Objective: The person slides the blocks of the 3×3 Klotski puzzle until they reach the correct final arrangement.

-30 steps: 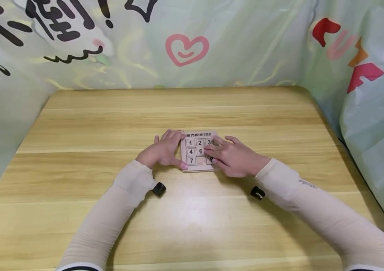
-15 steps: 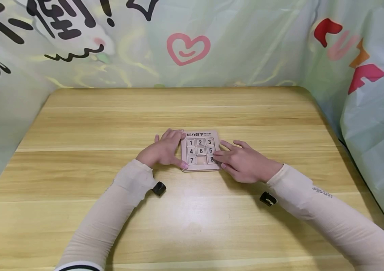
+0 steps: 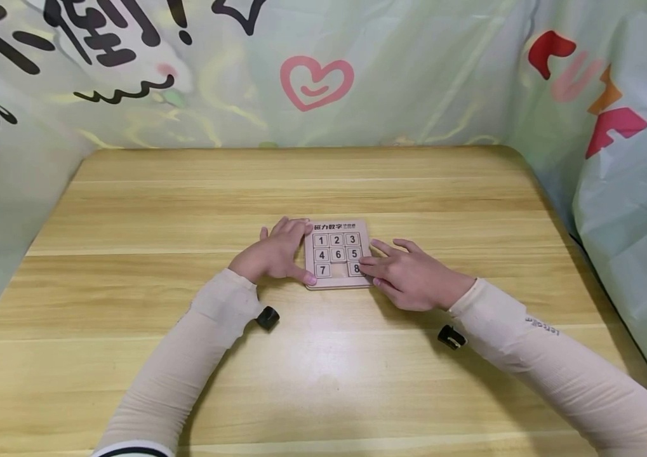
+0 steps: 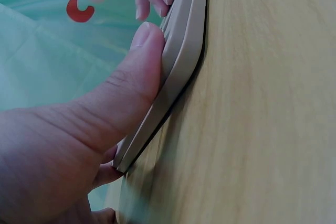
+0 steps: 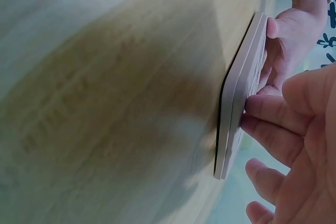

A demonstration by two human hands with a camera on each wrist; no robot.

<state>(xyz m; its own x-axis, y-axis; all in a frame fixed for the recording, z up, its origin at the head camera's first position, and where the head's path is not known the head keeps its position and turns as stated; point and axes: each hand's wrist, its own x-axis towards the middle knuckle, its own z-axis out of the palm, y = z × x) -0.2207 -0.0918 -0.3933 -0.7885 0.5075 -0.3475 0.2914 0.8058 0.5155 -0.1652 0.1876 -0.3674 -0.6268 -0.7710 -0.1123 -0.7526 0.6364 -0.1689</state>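
A pale pink number sliding puzzle lies flat on the table, its tiles numbered in black. Its rows read 1 2 3, then 4 6 5, then 7, a gap and 8. My left hand grips the left side of the puzzle, thumb on the lower corner and fingers at the upper one. In the left wrist view the thumb presses down on the rim. Two fingertips of my right hand touch the tile 8 at the lower right. Its other fingers are spread, as the right wrist view also shows.
The wooden table reaches out on all sides of the puzzle. A printed cloth with a pink heart hangs behind the far edge and along the sides. Both forearms wear light sleeves, with a small black device at each wrist.
My right hand has drawn back to the right and slightly toward me, uncovering tiles 3 and 5; its fingertips now touch tile 8. The left hand and the puzzle have stayed put.
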